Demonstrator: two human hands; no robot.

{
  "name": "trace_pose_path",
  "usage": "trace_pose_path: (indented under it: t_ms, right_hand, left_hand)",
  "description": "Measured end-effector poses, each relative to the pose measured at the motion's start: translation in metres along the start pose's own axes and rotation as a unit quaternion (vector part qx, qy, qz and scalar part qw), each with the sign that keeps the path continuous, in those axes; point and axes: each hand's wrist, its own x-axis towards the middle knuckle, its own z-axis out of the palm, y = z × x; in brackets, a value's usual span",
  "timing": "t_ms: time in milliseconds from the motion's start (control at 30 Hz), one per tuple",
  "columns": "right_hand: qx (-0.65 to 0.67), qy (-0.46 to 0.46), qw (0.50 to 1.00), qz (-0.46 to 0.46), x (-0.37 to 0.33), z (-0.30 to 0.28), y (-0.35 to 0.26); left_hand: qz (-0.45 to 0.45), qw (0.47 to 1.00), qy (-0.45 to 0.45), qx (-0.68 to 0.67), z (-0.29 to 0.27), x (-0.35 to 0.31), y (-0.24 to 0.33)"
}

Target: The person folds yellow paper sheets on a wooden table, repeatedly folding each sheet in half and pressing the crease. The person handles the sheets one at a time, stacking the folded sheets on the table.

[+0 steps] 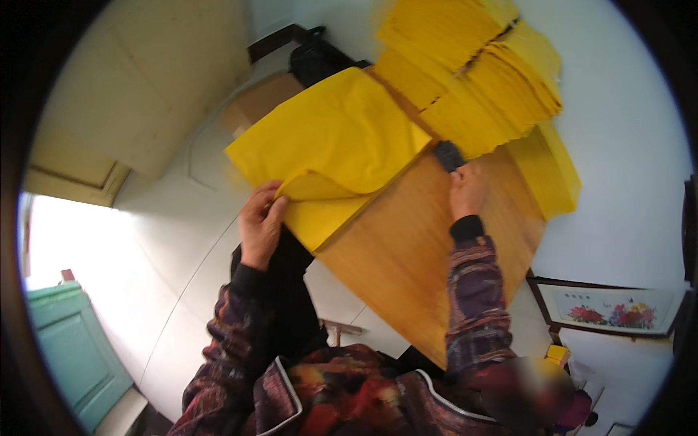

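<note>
A wooden table (pixel 392 247) stands at an angle, one corner pointing towards the person. Across its left end lies a stack of yellow sheets (pixel 313 224), its far-left part seeming to reach past the table's edge. The top sheet (pixel 338 131) bulges up in a loose curl along its near side. There the left hand (pixel 262 221) pinches the sheet's near-left edge between thumb and fingers, close to the table's left corner.

The right hand (pixel 467 190), above the middle of the table towards the far edge, has its fingers closed around a dark grey pad (pixel 448 155); whether this is a brush or a scrubber cannot be told. The pad is just beside the right corner of the top sheet.

Thick piles of yellow sheets (pixel 502 87) cover the table's far corner, with another yellow bundle (pixel 547 171) at the right edge. Beyond the left end are a cardboard box (pixel 262 102) and a black bag (pixel 323 62).
</note>
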Motion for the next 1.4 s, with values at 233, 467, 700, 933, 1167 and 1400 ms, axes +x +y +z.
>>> trace_pose_path:
  t_ms: [233,467,700,933,1167,1400]
  right_hand:
    - [0.105,-0.016,0.994,-0.030,-0.003,-0.054,-0.040]
    - [0.234,-0.163,0.882,-0.375,-0.080,-0.067,-0.156]
    - [0.182,-0.099,0.861,-0.465,-0.073,-0.051,-0.176]
    - [0.216,-0.097,0.851,-0.469,-0.065,-0.043,-0.177]
    - [0.275,-0.169,0.845,-0.427,-0.053,-0.049,-0.182]
    - [0.345,-0.235,0.842,-0.341,-0.048,-0.051,-0.182]
  left_hand:
    - [0.014,1.000,-0.005,-0.025,-0.003,0.001,0.002]
    - [0.033,0.998,-0.004,-0.055,-0.002,0.001,0.000]
    - [-0.001,0.998,-0.002,-0.066,-0.002,-0.001,0.001]
    - [0.013,0.999,-0.008,-0.038,-0.003,0.000,0.004]
    - [0.009,1.000,-0.008,-0.025,-0.004,0.000,0.006]
    - [-0.009,1.000,-0.024,-0.018,-0.006,-0.001,0.007]
